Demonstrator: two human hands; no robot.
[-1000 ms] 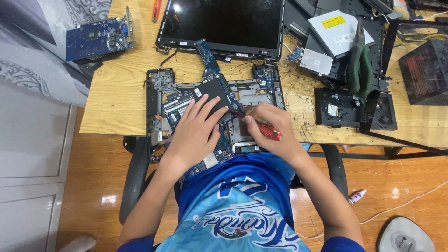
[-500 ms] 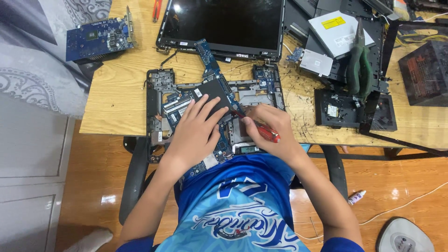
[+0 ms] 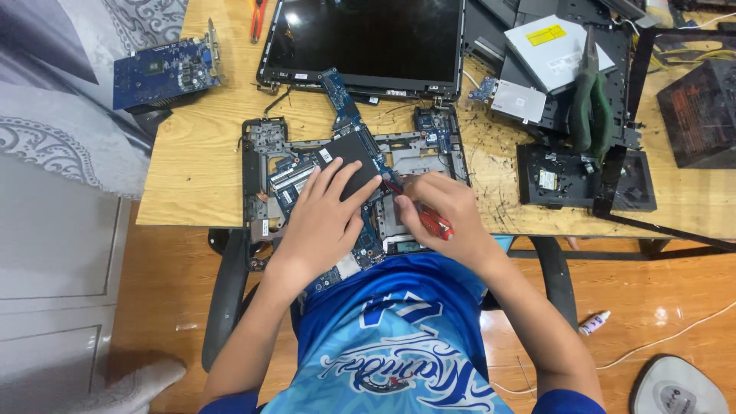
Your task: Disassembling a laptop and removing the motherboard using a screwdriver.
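The left hand (image 3: pixel 326 222) lies flat, its fingers (image 3: pixel 343 178) spread and released, on a black rectangular part (image 3: pixel 354 159) that sits on the motherboard of an opened laptop base (image 3: pixel 257 165). The base rests at the near edge of the wooden table (image 3: pixel 195 153), right in front of the person's blue shirt. The right hand (image 3: pixel 441 215) is clenched around a red-handled screwdriver (image 3: pixel 433 222), whose tip points towards the edge of the black part, just beside the left fingertips. Beyond the base lies a detached laptop screen (image 3: pixel 368 42), face up and dark, with a narrow blue circuit strip (image 3: pixel 343 103) running from it down to the base. At the far left corner of the table lies a blue graphics card (image 3: pixel 161 73). To the right are a silver optical drive (image 3: pixel 556 50), green-handled pliers (image 3: pixel 590 107) and further black laptop parts (image 3: pixel 552 176).
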